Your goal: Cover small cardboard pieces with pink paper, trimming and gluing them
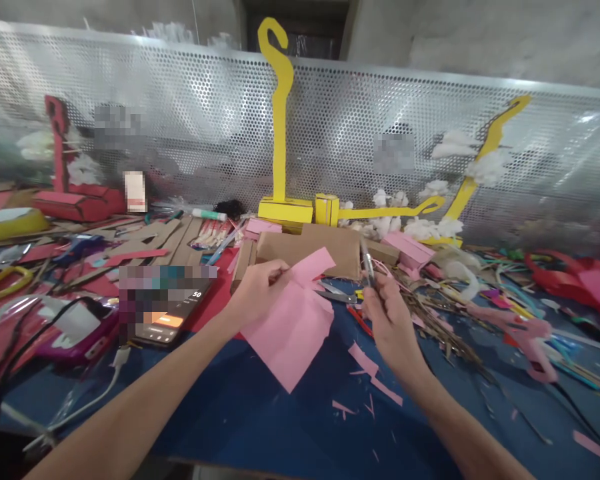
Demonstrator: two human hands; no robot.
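Note:
My left hand (263, 290) pinches a sheet of pink paper (293, 340) near its upper left edge. The sheet hangs with one corner pointing down, and a narrower pink strip (314, 265) sticks out above it to the right. My right hand (387, 307) is closed around a slim silver-grey tool (367, 263) that points upward; it looks like a craft knife, but blur hides its exact kind. Between the hands, behind the paper, lie scissors (336, 294) with grey blades. Red handles (359, 319) show beside my right hand.
Pink scraps (375, 380) lie on the blue tabletop (220, 413). A lit phone (173, 317) is at left. Behind stand a cardboard box (310, 250) and a tall yellow hook-topped piece (279, 133). A pink glue gun (523, 333) and sticks clutter the right.

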